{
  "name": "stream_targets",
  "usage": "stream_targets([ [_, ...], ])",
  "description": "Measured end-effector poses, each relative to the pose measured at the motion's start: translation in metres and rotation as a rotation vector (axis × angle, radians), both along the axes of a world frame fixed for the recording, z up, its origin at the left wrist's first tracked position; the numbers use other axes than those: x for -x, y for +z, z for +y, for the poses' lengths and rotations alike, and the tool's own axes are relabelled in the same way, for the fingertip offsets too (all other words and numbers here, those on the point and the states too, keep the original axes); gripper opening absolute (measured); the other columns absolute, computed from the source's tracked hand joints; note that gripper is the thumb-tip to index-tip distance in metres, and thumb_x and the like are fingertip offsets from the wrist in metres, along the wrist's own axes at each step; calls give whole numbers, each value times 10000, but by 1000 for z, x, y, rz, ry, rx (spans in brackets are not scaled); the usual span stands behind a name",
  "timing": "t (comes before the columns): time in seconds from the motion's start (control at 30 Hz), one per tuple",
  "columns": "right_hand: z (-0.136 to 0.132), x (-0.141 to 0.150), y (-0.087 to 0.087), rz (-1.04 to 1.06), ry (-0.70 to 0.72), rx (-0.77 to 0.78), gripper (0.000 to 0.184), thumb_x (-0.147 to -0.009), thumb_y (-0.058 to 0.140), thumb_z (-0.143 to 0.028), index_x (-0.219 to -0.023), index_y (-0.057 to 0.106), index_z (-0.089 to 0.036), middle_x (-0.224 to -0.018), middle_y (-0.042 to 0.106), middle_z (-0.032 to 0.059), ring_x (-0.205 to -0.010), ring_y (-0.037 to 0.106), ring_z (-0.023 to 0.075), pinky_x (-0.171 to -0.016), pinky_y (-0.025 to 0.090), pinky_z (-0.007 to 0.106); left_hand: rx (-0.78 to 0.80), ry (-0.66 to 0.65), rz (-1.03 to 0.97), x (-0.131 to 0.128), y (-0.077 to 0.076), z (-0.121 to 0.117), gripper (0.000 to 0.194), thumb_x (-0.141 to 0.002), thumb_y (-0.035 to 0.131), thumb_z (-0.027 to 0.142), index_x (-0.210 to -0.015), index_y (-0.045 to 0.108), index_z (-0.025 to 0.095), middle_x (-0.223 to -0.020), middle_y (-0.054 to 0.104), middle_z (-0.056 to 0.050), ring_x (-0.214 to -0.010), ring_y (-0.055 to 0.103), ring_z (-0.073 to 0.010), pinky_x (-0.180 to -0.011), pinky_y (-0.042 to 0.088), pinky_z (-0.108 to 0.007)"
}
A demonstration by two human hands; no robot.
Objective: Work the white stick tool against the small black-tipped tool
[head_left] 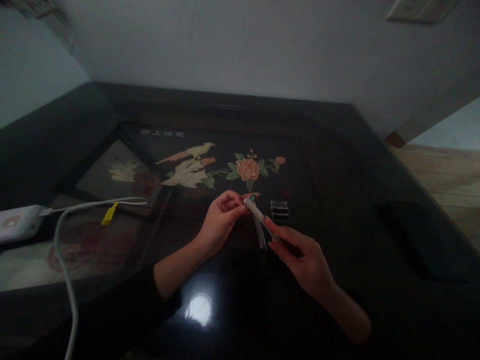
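Note:
My right hand (300,250) pinches the lower end of a slim white stick-like tool (257,211), which slants up and left. At its upper end, the fingertips of my left hand (225,212) are closed around a small dark piece with a green patch (252,198); whether it is joined to the tool cannot be made out. A second narrow white strip (259,234) shows just below, between my hands; I cannot tell whether it is a separate thing or a reflection. Right of the tool, a small clear case (280,204) with dark sections lies on the table.
The glossy black table (337,165) has an inlaid bird and flower picture. At the left are a white power adapter (20,223), its white cable (62,255) and a yellow tag (109,214). A flat dark object (427,240) lies at the right. Behind stands a wall (225,50).

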State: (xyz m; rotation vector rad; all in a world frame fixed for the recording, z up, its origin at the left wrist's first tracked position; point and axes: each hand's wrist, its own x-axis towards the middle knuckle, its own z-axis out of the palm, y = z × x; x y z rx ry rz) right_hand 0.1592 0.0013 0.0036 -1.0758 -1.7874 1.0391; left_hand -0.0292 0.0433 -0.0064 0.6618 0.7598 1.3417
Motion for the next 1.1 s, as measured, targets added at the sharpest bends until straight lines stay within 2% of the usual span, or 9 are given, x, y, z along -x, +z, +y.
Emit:
stream_targets([
  [0.1, 2, 0, -1, 34, -13, 45, 426, -876, 603, -148, -1258, 617, -336, -1219, 693, 10, -1060, 676, 198, -898, 565, 346, -4, -7, 5, 0, -1, 0, 335, -586, 866, 259, -689, 561, 167, -840, 744, -50, -1047, 659, -220, -869, 483, -291],
  [0.17, 4, -1, -2, 26, -45, 52, 420, -882, 597, -153, -1260, 615, -336, -1246, 678, 7, -1088, 663, 195, -923, 551, 346, -1, -15, 4, 0, 0, 0, 331, -591, 861, 248, -685, 554, 167, -839, 741, -43, -973, 679, -201, -849, 491, -283],
  [0.33, 8, -5, -5, -42, -111, 21, 409, -890, 582, -163, -1271, 613, -310, -1226, 690, 26, -1028, 679, 194, -879, 562, 348, 20, -10, -6, -1, 2, 0, 323, -575, 863, 218, -671, 560, 159, -777, 720, -4, -754, 678, -122, -740, 501, -221],
  [0.47, 7, -4, -3, -77, -104, 2, 404, -892, 576, -171, -1274, 612, -296, -1225, 687, 44, -995, 682, 206, -801, 585, 347, 24, -4, 13, -1, 4, 0, 314, -579, 856, 218, -671, 561, 162, -810, 729, -19, -792, 685, -140, -762, 507, -242],
  [0.6, 3, -1, -2, -33, -29, 17, 415, -885, 585, -161, -1271, 611, -311, -1203, 699, 34, -998, 683, 199, -789, 591, 333, 2, -7, 5, -1, 2, 0, 316, -586, 860, 238, -683, 566, 170, -846, 743, -42, -959, 681, -189, -809, 502, -261],
  [0.7, 1, 0, -1, 15, 7, 27, 438, -873, 598, -141, -1268, 609, -330, -1179, 712, 21, -985, 689, 188, -798, 590, 324, 0, -11, -11, 0, 0, 0, 307, -597, 860, 243, -693, 577, 174, -840, 747, -35, -999, 671, -186, -850, 495, -265],
  [0.87, 2, -1, -2, 5, -35, 60, 425, -878, 600, -160, -1263, 611, -339, -1234, 685, 12, -1039, 679, 193, -860, 578, 340, 1, -19, 6, 1, 0, 0, 319, -604, 856, 255, -693, 562, 171, -859, 742, -42, -957, 681, -191, -870, 494, -293],
  [1.03, 7, -3, -4, -10, -107, 61, 410, -886, 583, -169, -1267, 614, -315, -1266, 665, 17, -1098, 657, 199, -952, 536, 366, 16, -8, -4, 0, 1, -1, 336, -574, 871, 243, -676, 561, 162, -774, 720, -4, -789, 684, -134, -775, 501, -233],
  [1.1, 8, -3, -4, -22, -125, 46, 402, -886, 578, -171, -1266, 619, -296, -1255, 673, 31, -1072, 668, 206, -939, 542, 372, 19, -7, -14, 0, 1, -1, 336, -570, 874, 240, -676, 566, 159, -763, 717, 6, -746, 677, -116, -747, 499, -217],
])
